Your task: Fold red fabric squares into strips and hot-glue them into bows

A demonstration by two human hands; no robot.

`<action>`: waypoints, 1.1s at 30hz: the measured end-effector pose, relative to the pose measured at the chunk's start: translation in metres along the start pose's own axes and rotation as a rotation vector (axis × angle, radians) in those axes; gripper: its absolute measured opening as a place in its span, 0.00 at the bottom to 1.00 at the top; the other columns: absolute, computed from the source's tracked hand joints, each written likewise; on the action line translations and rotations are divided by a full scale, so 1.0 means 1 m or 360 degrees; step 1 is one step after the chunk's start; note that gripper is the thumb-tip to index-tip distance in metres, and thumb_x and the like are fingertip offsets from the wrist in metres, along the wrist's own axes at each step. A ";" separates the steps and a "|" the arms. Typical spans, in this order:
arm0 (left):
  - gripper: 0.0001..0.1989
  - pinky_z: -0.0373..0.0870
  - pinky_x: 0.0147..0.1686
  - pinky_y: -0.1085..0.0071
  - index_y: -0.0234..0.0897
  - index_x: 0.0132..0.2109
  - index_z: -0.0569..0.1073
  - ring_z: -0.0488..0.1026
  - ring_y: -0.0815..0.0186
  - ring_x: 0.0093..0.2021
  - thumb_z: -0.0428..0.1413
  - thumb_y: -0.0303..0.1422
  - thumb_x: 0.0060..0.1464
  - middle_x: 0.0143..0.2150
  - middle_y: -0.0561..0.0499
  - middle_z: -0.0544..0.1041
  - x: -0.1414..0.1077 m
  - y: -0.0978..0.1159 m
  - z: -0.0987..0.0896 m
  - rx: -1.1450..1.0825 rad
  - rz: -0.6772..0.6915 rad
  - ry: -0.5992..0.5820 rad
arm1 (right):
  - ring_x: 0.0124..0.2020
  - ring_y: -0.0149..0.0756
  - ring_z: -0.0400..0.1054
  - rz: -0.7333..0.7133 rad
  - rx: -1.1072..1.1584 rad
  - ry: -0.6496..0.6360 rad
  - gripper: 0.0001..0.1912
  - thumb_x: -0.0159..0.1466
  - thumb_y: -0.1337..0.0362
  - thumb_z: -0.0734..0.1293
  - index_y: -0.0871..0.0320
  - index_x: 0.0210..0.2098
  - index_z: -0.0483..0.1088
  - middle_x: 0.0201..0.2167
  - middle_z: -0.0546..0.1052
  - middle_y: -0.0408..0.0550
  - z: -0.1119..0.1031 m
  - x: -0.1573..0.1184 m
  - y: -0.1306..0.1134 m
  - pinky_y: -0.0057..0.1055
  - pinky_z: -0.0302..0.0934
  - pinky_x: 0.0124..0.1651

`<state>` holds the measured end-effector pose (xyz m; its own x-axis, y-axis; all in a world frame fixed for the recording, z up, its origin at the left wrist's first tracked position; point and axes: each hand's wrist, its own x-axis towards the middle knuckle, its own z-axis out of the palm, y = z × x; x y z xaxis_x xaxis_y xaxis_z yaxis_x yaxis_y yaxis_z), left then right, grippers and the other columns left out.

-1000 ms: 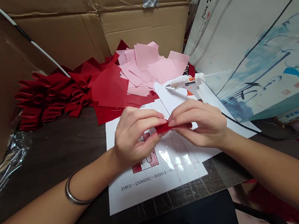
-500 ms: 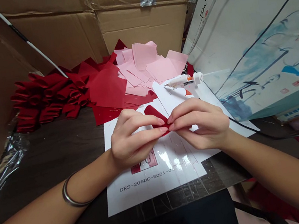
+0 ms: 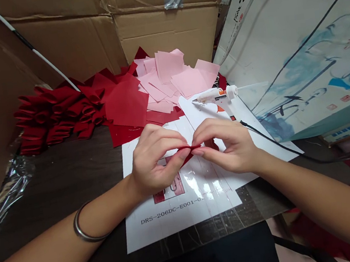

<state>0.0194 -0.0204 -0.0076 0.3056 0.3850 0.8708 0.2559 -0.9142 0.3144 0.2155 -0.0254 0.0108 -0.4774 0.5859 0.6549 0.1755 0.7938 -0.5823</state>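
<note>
Both hands have drawn closer together since a moment ago, and the red fabric piece [image 3: 188, 150] that stood up as a wide folded loop is now pinched down into a thin fold. It sits clenched between the left-hand grip [image 3: 155, 162] and the right-hand grip [image 3: 225, 145], with the fingertips of both nearly meeting over it (a little more of the red peeks out behind the right fingers). A metal bangle [image 3: 84, 224] circles the left wrist.

Directly beneath the grip lies a white template sheet [image 3: 180, 217], glossy with clear tape and printed with a code beginning DRS-206DC. Just beyond the right-hand grip, a white hot glue gun [image 3: 215, 95] rests on white paper, its nozzle pointing left and its black cord [image 3: 270, 135] trailing off to the right, past the right wrist.

Farther out beyond the grip are heaped pink squares [image 3: 169, 66] and red squares [image 3: 127, 103], with a row of folded red pieces [image 3: 45, 116] to the left on the dark worktop [image 3: 70, 176]. Behind them stands a cardboard box [image 3: 164, 32], and to the right of the grip rises a panel [image 3: 301, 57] printed with blue ink-wash painting.
</note>
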 end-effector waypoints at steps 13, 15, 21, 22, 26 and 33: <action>0.07 0.65 0.31 0.68 0.35 0.32 0.73 0.66 0.67 0.31 0.53 0.23 0.58 0.27 0.51 0.73 -0.004 0.003 -0.001 -0.0159 -0.0322 0.0002 | 0.28 0.30 0.65 0.0333 0.0160 0.0011 0.05 0.64 0.67 0.67 0.58 0.31 0.71 0.28 0.73 0.44 0.004 0.000 -0.003 0.30 0.58 0.29; 0.08 0.65 0.33 0.67 0.36 0.33 0.73 0.66 0.67 0.31 0.52 0.25 0.60 0.28 0.51 0.74 -0.003 0.003 -0.001 -0.0187 -0.0320 -0.0019 | 0.29 0.30 0.65 0.0364 0.0191 0.0023 0.05 0.64 0.67 0.67 0.58 0.31 0.71 0.28 0.73 0.44 0.004 0.000 -0.003 0.30 0.59 0.29; 0.14 0.64 0.30 0.68 0.36 0.26 0.70 0.64 0.66 0.29 0.51 0.31 0.61 0.23 0.51 0.69 -0.001 0.004 0.000 -0.0152 -0.0473 -0.0358 | 0.27 0.27 0.63 0.0491 0.0297 0.0147 0.06 0.65 0.64 0.66 0.57 0.32 0.70 0.28 0.72 0.42 0.006 -0.001 0.002 0.28 0.58 0.30; 0.15 0.62 0.29 0.69 0.35 0.25 0.69 0.63 0.67 0.28 0.51 0.31 0.61 0.22 0.52 0.67 -0.001 0.004 0.000 -0.0135 -0.0496 -0.0358 | 0.26 0.27 0.62 0.0532 0.0308 0.0156 0.06 0.65 0.63 0.67 0.57 0.32 0.70 0.28 0.72 0.41 0.006 -0.001 0.003 0.28 0.57 0.29; 0.15 0.61 0.27 0.70 0.35 0.26 0.70 0.63 0.68 0.25 0.51 0.33 0.61 0.22 0.53 0.66 -0.002 0.004 0.000 -0.0131 -0.0620 -0.0337 | 0.22 0.25 0.59 0.0705 0.0389 0.0115 0.09 0.64 0.60 0.68 0.58 0.31 0.71 0.24 0.70 0.40 0.007 -0.001 0.004 0.27 0.54 0.25; 0.17 0.66 0.33 0.66 0.37 0.25 0.70 0.67 0.67 0.26 0.50 0.37 0.62 0.22 0.52 0.71 0.000 0.005 0.000 -0.0138 -0.0763 -0.0462 | 0.17 0.23 0.55 0.0868 0.0530 0.0422 0.11 0.62 0.60 0.70 0.58 0.27 0.69 0.18 0.64 0.36 0.005 0.004 0.004 0.26 0.51 0.21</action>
<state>0.0210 -0.0253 -0.0059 0.4166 0.7674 0.4873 0.3558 -0.6310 0.6894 0.2102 -0.0209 0.0090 -0.1620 0.9410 0.2972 0.0368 0.3068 -0.9511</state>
